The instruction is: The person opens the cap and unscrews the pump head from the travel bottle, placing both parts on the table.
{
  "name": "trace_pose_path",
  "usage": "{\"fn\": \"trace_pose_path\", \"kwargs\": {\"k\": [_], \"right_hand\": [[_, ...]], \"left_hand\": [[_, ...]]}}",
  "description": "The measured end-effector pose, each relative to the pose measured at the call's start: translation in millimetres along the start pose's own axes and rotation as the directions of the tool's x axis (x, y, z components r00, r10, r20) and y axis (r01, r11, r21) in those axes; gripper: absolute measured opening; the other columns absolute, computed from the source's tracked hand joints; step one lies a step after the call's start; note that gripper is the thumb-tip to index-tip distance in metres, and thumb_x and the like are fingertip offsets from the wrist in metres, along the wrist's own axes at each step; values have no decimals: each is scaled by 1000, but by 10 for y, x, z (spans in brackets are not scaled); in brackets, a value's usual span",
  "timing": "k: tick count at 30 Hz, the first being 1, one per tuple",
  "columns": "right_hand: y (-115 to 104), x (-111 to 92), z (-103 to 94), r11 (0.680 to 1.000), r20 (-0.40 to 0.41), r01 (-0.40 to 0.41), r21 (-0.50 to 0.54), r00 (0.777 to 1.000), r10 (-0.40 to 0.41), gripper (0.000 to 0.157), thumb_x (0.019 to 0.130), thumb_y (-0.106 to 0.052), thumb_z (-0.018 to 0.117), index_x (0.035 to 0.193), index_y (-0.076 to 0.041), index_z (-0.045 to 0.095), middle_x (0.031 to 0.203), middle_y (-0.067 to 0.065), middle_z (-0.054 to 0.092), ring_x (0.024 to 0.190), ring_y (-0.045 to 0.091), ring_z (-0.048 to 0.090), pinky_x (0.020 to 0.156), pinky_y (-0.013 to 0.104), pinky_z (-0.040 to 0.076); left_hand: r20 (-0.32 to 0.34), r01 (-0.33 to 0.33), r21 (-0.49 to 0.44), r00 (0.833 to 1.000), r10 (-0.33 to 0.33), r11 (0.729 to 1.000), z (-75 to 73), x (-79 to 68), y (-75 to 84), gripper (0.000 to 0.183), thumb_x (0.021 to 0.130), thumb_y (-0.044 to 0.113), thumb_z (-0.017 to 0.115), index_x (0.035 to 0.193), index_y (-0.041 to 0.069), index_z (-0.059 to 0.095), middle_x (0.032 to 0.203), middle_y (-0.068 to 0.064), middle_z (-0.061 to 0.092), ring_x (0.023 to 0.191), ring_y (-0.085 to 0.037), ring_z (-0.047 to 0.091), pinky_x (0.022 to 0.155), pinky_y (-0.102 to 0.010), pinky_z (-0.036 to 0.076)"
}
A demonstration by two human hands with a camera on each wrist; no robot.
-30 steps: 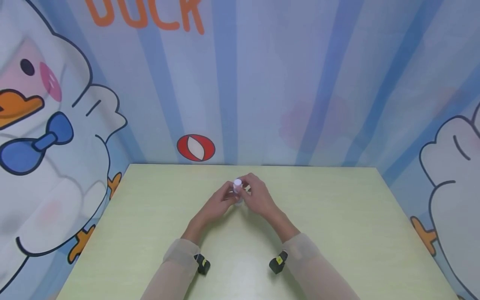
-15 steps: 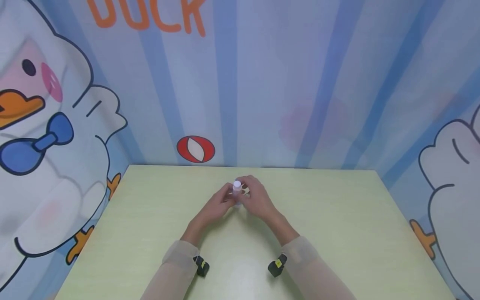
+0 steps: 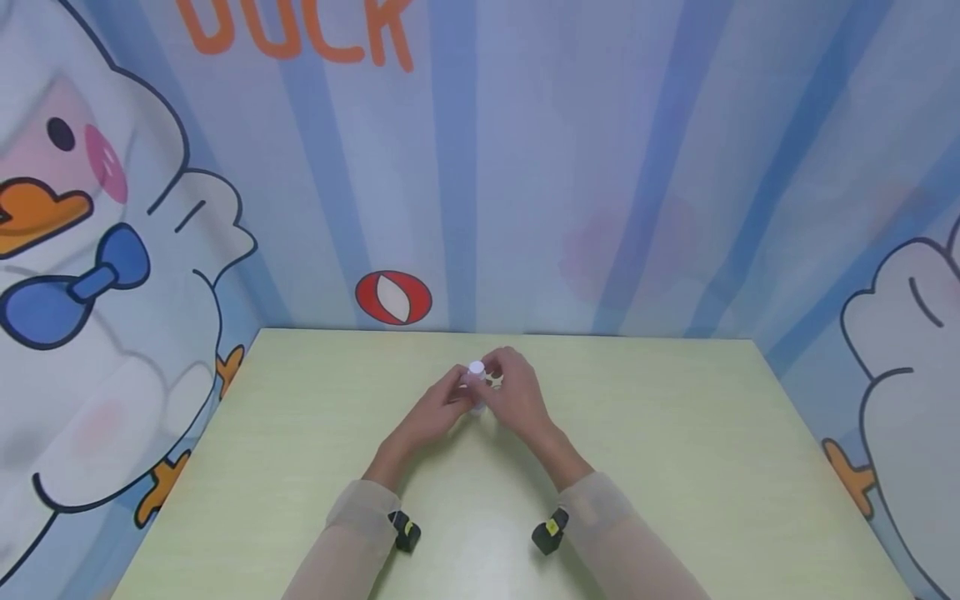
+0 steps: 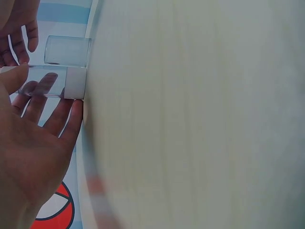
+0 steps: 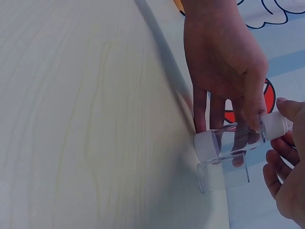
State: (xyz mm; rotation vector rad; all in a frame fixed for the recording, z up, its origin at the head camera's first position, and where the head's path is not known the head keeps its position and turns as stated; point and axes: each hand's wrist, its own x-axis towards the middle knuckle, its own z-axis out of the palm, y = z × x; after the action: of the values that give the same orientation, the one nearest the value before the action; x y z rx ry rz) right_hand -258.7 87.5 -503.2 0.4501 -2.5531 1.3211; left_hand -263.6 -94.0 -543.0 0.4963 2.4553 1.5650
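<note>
A small clear bottle (image 5: 228, 143) with a white base (image 5: 206, 146) stands near the far side of the table, white top (image 3: 476, 367) upward. My left hand (image 3: 431, 408) holds its clear body between thumb and fingers, as the left wrist view also shows. At the bottle's top, the thumb and fingers of my right hand (image 3: 517, 400) pinch the white collar (image 5: 275, 125). Close beside the bottle is a clear, hollow cylinder (image 4: 67, 50), which looks like a cover; neither hand grips it. My fingers hide part of the bottle in the head view.
The pale wooden tabletop (image 3: 675, 467) ends at a blue striped cloth backdrop (image 3: 525, 167) just behind my hands. Duck figures and a red ball are printed on the cloth. Each wrist carries a small black camera (image 3: 550, 532).
My right thumb and fingers have shifted about the bottle's white top, the thumb lower half a second ago and up at the collar now. My left hand keeps its hold almost unmoved.
</note>
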Motion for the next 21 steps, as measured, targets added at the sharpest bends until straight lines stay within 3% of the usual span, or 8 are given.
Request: {"fn": "trace_pose_path", "kwargs": {"k": [5, 13, 21], "right_hand": [[5, -11, -3, 1000, 7, 5, 3, 1000, -5, 29, 97, -28, 79, 112, -5, 68, 104, 8, 66, 100, 29, 64, 86, 41, 55], [40, -1, -17, 998, 47, 56, -7, 997, -55, 24, 100, -21, 75, 117, -4, 68, 104, 8, 66, 102, 33, 64, 86, 41, 57], [74, 17, -54, 998, 103, 68, 19, 992, -69, 23, 102, -18, 73, 120, -5, 70, 106, 6, 67, 100, 25, 66, 84, 37, 59]], "left_hand": [[3, 6, -3, 1000, -6, 1000, 4, 3, 4, 23, 108, 29, 62, 130, 27, 55, 148, 7, 58, 143, -22, 54, 119, -49, 44], [7, -10, -32, 1000, 10, 999, 7, 4, -4, 23, 109, 21, 60, 131, 23, 55, 151, 1, 58, 142, -25, 56, 118, -45, 45], [-1, -2, -17, 1000, 2, 1000, 18, 0, 7, 24, 109, 26, 61, 132, 25, 55, 153, 3, 56, 143, -24, 54, 117, -46, 46]]}}
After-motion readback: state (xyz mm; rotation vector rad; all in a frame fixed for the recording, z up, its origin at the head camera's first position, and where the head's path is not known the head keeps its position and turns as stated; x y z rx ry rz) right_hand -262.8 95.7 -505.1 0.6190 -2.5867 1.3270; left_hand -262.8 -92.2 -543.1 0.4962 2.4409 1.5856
